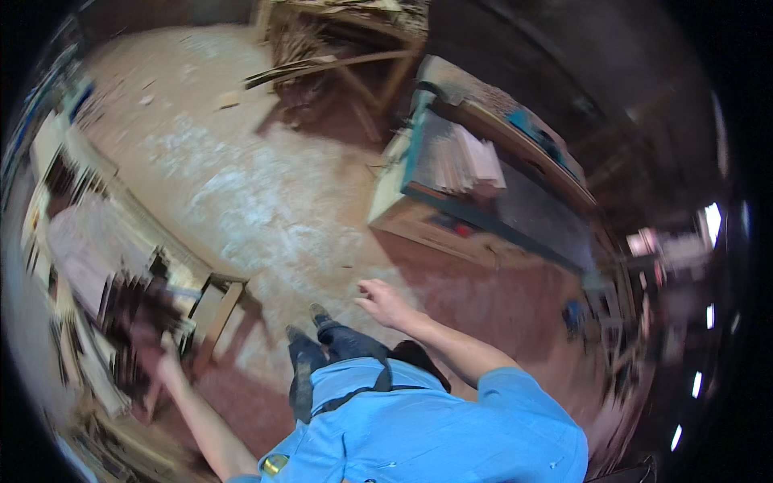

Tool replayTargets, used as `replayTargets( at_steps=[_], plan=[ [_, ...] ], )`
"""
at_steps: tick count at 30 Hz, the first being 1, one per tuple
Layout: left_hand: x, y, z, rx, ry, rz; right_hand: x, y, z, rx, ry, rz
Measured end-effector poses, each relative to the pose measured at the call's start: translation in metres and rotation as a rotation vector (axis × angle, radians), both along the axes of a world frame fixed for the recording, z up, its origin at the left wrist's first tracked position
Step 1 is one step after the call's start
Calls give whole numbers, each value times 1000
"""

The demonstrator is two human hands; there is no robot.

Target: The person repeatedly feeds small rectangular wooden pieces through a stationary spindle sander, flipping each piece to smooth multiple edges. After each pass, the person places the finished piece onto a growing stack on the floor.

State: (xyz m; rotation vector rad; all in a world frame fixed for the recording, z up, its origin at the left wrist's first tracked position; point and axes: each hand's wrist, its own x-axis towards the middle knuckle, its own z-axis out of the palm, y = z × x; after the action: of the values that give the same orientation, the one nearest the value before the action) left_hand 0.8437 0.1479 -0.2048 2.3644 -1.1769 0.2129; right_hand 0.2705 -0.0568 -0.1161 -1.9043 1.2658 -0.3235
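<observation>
Left hand (157,354): reaching out and down to the person's left, at the stack of dark wood pieces (133,310). The picture is smeared there; the fingers appear to sit on or around the pieces, but I cannot tell whether the grip is closed. The arm is extended and nearly straight, bare forearm running from the blue shirt (427,435) to the stack.

Right hand (382,302): empty, fingers loosely spread and half open, held out in the air above the floor, well apart from the stack. Elbow bent, the arm lifted away from the body as a counterweight.

Judgement: the lean toward the stack is large, so a firm hold on one piece, low and near its middle, would serve better than dragging several.

Around the stack: a small wooden stool (217,302) just beside it, toward the body; pale boards (88,362) on its far side. Sawdust-covered floor (266,201) beyond the stool. The teal woodworking machine (475,185) is well apart from the stack, past the right hand.
</observation>
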Motion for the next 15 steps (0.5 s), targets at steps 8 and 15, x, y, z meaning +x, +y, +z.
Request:
replayTargets(
  at_steps=[8,15],
  plan=[
    [-51,-32,48,613,-193,502,-106,-25,73,-273,-53,-471],
    [-245,-107,104,249,-193,47,-264,-105,68,-373,-154,-810]
  ],
)
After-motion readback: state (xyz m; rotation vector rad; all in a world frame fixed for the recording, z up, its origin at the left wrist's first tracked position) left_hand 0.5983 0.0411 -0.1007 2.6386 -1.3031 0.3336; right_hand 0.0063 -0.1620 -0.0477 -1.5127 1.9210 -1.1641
